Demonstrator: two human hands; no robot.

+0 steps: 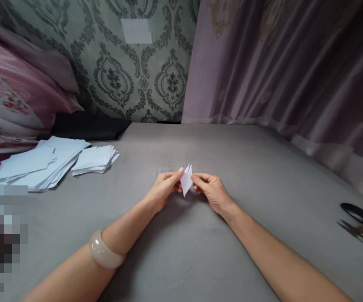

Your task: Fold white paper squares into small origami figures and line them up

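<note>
Folded paper (186, 181), white diamond shape, pointed tips

Purple curtain (241, 63): beyond right hand (214, 191)
Patterned wallpaper (113, 77): beyond left hand (162, 191)
Black flat object (88, 126): beyond left hand, leftward
Pointed metal tool (359, 235): well right of right hand

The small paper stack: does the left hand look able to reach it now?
Probably yes: nothing seems to stand between the left hand and the small paper stack, though that hand pinches the folded paper.
</note>
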